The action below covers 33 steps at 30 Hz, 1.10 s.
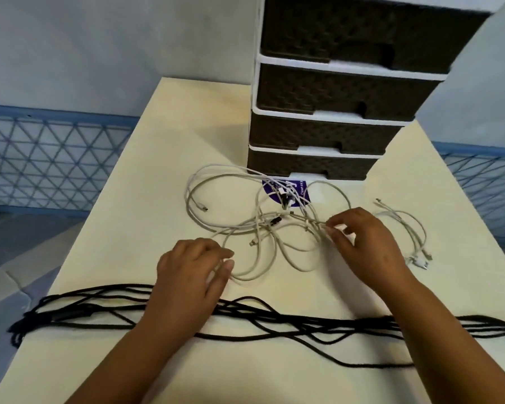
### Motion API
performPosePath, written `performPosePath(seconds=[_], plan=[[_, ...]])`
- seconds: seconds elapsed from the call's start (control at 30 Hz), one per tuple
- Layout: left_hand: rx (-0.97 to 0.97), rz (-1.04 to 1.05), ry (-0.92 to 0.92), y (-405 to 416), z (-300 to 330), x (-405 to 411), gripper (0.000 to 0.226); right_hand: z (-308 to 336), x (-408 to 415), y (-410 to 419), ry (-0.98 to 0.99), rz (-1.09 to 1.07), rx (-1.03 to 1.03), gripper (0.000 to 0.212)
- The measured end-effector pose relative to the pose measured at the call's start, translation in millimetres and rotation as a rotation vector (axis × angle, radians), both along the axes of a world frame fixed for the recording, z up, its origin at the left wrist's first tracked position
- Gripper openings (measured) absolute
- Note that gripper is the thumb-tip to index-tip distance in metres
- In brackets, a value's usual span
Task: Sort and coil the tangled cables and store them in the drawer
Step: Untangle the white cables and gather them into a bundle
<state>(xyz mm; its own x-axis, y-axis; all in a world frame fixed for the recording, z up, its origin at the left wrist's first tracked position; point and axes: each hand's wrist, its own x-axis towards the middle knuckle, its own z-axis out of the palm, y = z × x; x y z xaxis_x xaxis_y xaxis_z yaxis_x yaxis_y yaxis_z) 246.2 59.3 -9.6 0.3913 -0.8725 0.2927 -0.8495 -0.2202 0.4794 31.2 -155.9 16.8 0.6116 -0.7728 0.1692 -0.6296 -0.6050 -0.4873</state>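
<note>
A tangle of white cables (pixel 263 228) lies in the middle of the cream table (pixel 164 158). My right hand (pixel 365 243) pinches strands at the tangle's right side. My left hand (pixel 193 269) rests at the tangle's left loops, thumb and fingers curled round a white strand. A long black cable (pixel 274 319) stretches in several strands across the table's near part, under both forearms. A separate small white cable (pixel 411 228) lies at the right. The brown drawer unit (pixel 327 135) stands at the back with all drawers shut.
A purple round sticker (pixel 301 193) lies under the cables in front of the drawer unit. Blue lattice railings (pixel 50 158) flank the table on both sides. The black cable's ends hang over the table's left and right edges.
</note>
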Motion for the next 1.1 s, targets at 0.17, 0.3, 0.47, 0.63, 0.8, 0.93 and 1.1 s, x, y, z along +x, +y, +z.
performPosePath(seconds=[0.17,0.3,0.47,0.63,0.8,0.93,1.1], plan=[[0.015,-0.104,0.088,-70.5,14.4,5.6,0.027,0.8,-0.7,3.6,0.081,0.024,0.08,0.008],[0.286,-0.09,0.004,-113.0,22.2,-12.6,0.041,-8.5,14.6,24.8,0.276,0.265,0.04,0.046],[0.46,-0.079,-0.086,-126.0,23.4,-11.9,0.034,-5.7,18.5,27.0,0.314,0.247,-0.124,0.03],[0.46,-0.028,-0.183,-129.0,56.0,19.8,0.027,63.6,18.2,-2.9,-0.084,0.073,0.181,0.01],[0.206,-0.273,0.213,-148.2,122.0,15.7,0.044,164.1,52.8,-21.3,-0.339,0.124,0.214,0.01],[0.003,-0.445,0.585,-170.9,172.5,-8.0,0.019,227.5,84.3,-27.6,-0.298,0.216,0.016,0.011],[-0.067,-0.332,0.528,-190.9,183.6,6.1,0.021,296.3,92.5,-45.2,-0.424,0.158,-0.13,0.013]])
